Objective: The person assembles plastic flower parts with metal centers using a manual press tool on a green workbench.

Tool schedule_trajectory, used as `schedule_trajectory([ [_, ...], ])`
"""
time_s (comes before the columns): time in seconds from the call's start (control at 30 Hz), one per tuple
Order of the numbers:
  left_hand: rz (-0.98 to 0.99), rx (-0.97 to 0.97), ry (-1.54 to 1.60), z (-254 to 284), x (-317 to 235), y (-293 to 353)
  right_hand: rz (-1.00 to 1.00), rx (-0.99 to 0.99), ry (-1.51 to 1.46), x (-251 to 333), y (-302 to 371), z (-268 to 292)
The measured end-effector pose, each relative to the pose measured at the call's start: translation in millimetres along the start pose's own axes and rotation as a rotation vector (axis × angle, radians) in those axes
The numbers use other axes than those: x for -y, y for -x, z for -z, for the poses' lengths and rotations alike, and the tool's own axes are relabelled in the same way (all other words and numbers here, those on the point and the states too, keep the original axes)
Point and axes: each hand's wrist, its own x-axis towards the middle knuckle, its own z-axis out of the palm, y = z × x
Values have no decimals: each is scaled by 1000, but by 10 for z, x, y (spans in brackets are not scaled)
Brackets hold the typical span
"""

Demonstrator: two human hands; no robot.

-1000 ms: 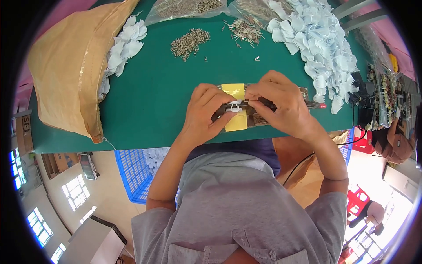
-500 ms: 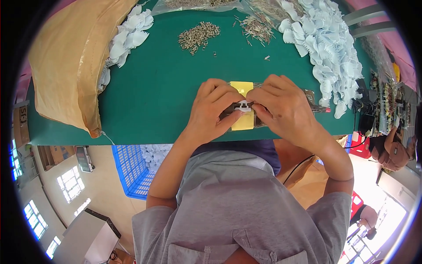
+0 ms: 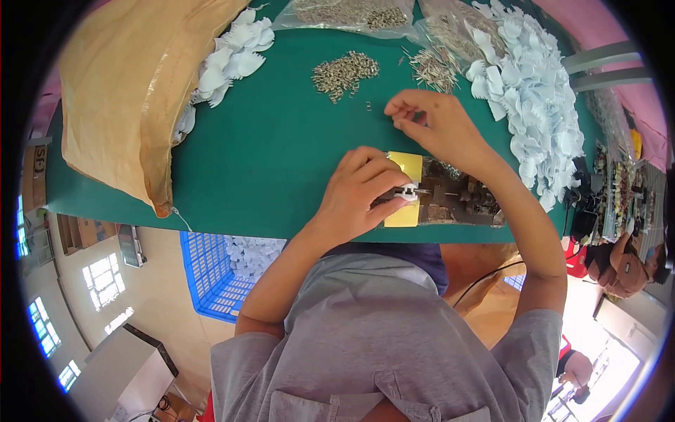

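Observation:
My left hand (image 3: 358,193) is closed on a small white plastic piece (image 3: 407,190), pinched between thumb and fingers. The piece sits at a yellow plate (image 3: 401,216), and thin metal bits stick out of its right side. That plate is on the left part of a dark metal fixture (image 3: 457,202) at the table's near edge. My right hand (image 3: 439,125) hovers beyond the fixture, fingers loosely bent, a gap between thumb and forefinger and nothing visible in it. It is nearest to a heap of small metal clips (image 3: 344,74) and a heap of thin metal pins (image 3: 434,70).
White plastic pieces (image 3: 534,105) are heaped along the right of the green table (image 3: 246,162). A large brown sack (image 3: 116,105) spilling similar pieces (image 3: 235,53) lies on the left. Clear bags (image 3: 344,15) line the far side. A blue basket (image 3: 204,274) stands below the near edge.
My right hand has let go of the white plastic piece and moved up, away from the fixture, uncovering its right part. My left hand still holds the piece. The whole view has shifted slightly.

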Motion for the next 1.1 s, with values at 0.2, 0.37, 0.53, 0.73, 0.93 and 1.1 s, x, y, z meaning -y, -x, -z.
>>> schedule_trajectory([
  [0.2,-12,-13,-6,12,-17,0,180,-120,223,-194,-329,-272],
  [0.37,4,-4,17,0,-17,-11,130,-104,190,-158,-327,-305],
  [0.53,40,-46,39,0,-19,-15,79,-77,40,262,300,53],
  [0.73,51,-20,39,-16,-4,-5,138,9,119,389,882,49],
  [0.93,41,-27,28,-25,-23,-17,194,0,251,420,873,-9],
  [1.1,60,-24,48,-26,-16,5,208,-41,257,397,891,-82],
])
